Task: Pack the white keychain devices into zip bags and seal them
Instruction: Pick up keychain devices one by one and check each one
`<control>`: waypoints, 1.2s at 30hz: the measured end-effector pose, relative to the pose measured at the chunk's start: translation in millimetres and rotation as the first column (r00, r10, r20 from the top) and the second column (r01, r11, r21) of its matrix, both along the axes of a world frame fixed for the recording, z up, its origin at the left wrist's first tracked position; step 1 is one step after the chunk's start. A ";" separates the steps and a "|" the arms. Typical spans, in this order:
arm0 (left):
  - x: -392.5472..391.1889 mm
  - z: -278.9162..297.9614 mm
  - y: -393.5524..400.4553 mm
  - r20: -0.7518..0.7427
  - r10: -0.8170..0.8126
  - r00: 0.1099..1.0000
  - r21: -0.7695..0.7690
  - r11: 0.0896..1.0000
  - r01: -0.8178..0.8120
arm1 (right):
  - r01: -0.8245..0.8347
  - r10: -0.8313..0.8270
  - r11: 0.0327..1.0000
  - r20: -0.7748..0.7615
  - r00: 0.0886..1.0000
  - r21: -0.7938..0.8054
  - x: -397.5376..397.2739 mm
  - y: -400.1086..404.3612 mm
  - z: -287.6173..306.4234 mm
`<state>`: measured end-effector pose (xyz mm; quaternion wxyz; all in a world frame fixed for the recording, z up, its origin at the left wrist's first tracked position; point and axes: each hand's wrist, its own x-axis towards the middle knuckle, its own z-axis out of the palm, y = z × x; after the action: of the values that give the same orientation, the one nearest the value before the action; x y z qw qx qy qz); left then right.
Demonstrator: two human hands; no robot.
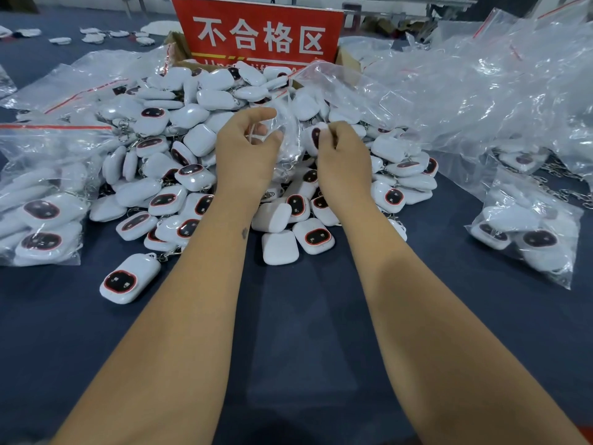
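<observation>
A big heap of white keychain devices with dark, red-ringed ovals covers the middle of the dark blue table. Over the heap, my left hand pinches one side of a small clear zip bag. My right hand grips a white keychain device at the bag's other side. The bag hangs between both hands, and a metal chain shows through its lower part. How far the device sits inside the bag is hard to tell.
Filled zip bags lie at the left, another filled bag at the right. A pile of empty clear bags fills the right rear. A red sign on a cardboard box stands behind the heap. One device lies alone near the front.
</observation>
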<state>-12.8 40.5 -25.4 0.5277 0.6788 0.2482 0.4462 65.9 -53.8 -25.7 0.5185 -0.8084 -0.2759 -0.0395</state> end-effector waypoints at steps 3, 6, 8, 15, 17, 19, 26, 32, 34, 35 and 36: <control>-0.4 0.8 -0.2 -0.003 0.013 1.000 -0.007 1.000 -0.013 | 0.019 0.020 0.972 -0.161 0.987 0.236 -3.4 -1.5 5.7; -0.9 0.4 1.5 -0.016 0.018 1.000 -0.026 0.999 -0.019 | 0.028 0.087 0.922 -0.277 0.957 0.387 -2.9 -0.9 9.6; -1.1 0.1 1.8 -0.018 0.012 1.000 -0.042 0.999 -0.013 | 0.044 0.125 0.891 -0.338 0.933 0.452 -2.2 0.1 11.2; -0.6 3.4 1.2 0.004 -0.007 1.000 -0.155 0.988 0.008 | -0.047 0.365 0.820 -0.458 0.811 0.570 -4.5 0.1 14.3; -2.3 7.3 1.8 0.085 -0.009 0.996 -0.300 0.953 0.034 | -0.082 0.390 0.821 -0.449 0.804 0.566 -5.5 0.4 13.8; -3.8 10.4 3.6 0.141 0.014 0.990 -0.386 0.922 0.042 | -0.103 0.377 0.838 -0.432 0.819 0.536 -6.1 0.5 12.5; -5.3 11.4 1.8 0.133 -0.025 0.991 -0.349 0.935 0.070 | -0.224 0.377 0.872 -0.306 0.874 0.435 -5.6 -0.9 9.4; -3.2 10.1 -2.7 0.059 -0.092 0.994 -0.268 0.958 0.105 | -0.253 0.392 0.882 -0.323 0.861 0.397 -7.0 -2.0 10.2; -1.8 9.1 -3.0 0.029 -0.100 0.995 -0.252 0.962 0.104 | -0.265 0.400 0.879 -0.311 0.862 0.396 -7.1 -1.6 10.1; -1.6 9.2 -3.4 0.019 -0.108 0.994 -0.246 0.963 0.109 | -0.269 0.400 0.880 -0.305 0.864 0.393 -7.1 -1.4 10.2; -1.6 9.3 -3.7 0.012 -0.117 0.993 -0.240 0.964 0.117 | -0.270 0.398 0.882 -0.302 0.866 0.387 -7.0 -1.4 10.1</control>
<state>-14.4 36.9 -16.1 0.6311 0.6240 0.2603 0.3802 58.9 -55.1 -15.6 0.6886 -0.6407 -0.2993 0.1605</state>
